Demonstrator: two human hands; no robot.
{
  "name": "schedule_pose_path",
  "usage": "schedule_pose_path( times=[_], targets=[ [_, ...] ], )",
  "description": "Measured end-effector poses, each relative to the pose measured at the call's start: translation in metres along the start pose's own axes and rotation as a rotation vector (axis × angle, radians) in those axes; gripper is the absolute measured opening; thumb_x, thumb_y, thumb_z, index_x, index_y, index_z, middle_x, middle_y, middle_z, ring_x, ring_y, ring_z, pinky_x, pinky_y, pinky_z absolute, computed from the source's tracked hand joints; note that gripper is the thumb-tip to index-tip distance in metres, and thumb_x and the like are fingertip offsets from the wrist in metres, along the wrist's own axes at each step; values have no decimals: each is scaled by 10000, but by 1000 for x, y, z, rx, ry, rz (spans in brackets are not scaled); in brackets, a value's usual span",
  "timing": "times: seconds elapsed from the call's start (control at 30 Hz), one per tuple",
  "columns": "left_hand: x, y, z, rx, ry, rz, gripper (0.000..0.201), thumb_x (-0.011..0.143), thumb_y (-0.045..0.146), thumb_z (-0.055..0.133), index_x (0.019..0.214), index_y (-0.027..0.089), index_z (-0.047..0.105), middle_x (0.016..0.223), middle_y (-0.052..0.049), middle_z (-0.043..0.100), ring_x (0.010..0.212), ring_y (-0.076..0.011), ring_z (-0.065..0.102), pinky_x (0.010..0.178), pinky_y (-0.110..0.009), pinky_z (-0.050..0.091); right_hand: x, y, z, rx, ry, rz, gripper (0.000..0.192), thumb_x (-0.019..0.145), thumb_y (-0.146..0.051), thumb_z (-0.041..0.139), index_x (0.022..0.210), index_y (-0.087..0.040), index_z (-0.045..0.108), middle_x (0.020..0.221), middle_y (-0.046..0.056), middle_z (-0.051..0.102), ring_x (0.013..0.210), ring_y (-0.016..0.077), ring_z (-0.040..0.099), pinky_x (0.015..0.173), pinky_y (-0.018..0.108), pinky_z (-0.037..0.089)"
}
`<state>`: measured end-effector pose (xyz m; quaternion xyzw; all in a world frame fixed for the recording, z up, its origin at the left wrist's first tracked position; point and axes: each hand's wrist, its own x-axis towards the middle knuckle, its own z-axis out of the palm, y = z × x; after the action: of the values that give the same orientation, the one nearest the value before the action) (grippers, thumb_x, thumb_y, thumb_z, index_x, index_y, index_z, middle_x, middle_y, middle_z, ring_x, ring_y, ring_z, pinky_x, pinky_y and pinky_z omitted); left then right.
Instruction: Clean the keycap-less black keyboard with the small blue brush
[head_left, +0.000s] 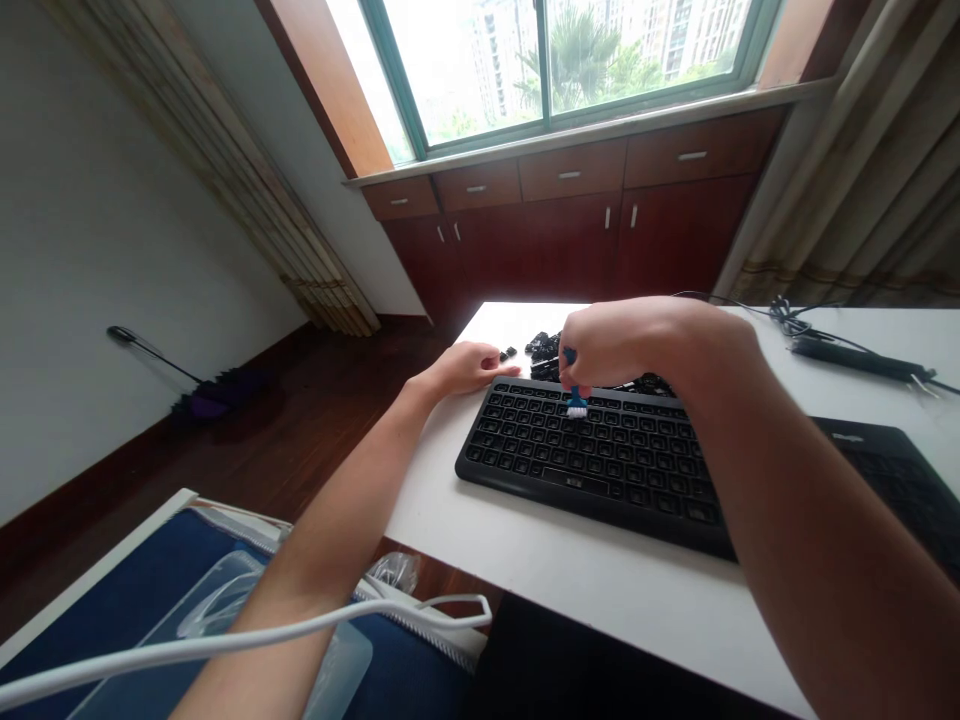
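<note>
Gently sweep the keyboard [555, 440] with the blue brush [576, 400] pinched in the right hand [598, 345]; whether the left hand [471, 368] grips is unclear.

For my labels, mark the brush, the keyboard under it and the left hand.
Brush [577, 400], head view: blue neck above the bristles.
Keyboard [589, 462], head view: middle of its key area.
Left hand [469, 368], head view: back of the hand.
</note>
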<state>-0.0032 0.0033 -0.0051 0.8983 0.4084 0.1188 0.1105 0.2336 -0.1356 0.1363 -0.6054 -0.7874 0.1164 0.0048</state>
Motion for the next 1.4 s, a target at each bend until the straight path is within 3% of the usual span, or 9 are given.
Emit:
schedule_pose_path(
  times=[0.1,0.37,0.57,0.77,1.0,1.23,1.4],
  targets=[
    [0,1,0,-2,-1,-1,577,834,704,603,627,172,519,614,0,488,597,-119,382,586,-296,213,2,-3,1,-9,-205,140,92,744,-239,692,797,-212,762,781,82,711,662,249,665,571,375,491],
    [0,2,-2,-7,-4,-3,584,833,710,597,624,172,507,616,0,482,601,-121,381,582,-298,218,3,-9,1,-77,-207,154,135,766,-268,666,847,-188,739,738,86,695,596,231,642,557,361,454],
    [0,1,-2,-10,-6,-4,579,835,709,589,634,171,518,628,-6,495,602,-123,380,589,-297,217,-3,-10,-5,-64,-74,97,151,801,-295,658,863,-184,738,708,106,677,538,216,613,513,354,422],
    [0,0,-1,-13,-3,3,592,838,711,578,620,168,494,626,-8,490,611,-126,376,593,-292,222,-6,-12,-2,-16,-162,83,68,754,-273,715,746,-211,743,627,81,654,556,221,620,523,353,431],
    [0,2,-2,-3,-7,-2,600,831,730,574,632,167,513,622,-6,493,606,-125,387,589,-295,216,-5,-11,-4,-35,-91,107,125,760,-305,698,794,-196,749,628,105,654,568,246,633,517,361,432],
    [1,-1,0,3,-4,3,605,834,730,572,619,171,485,620,-3,490,607,-127,383,591,-298,223,-8,-12,-2,-27,-178,78,154,730,-246,715,580,-208,712,620,88,669,517,224,612,484,371,444],
    [0,1,-2,8,-4,5,598,836,718,579,616,171,479,625,-9,503,609,-129,381,592,-298,228,-7,-17,-1,-33,-207,76,80,707,-225,682,644,-210,729,640,76,684,482,216,598,481,377,437]
  ],
)
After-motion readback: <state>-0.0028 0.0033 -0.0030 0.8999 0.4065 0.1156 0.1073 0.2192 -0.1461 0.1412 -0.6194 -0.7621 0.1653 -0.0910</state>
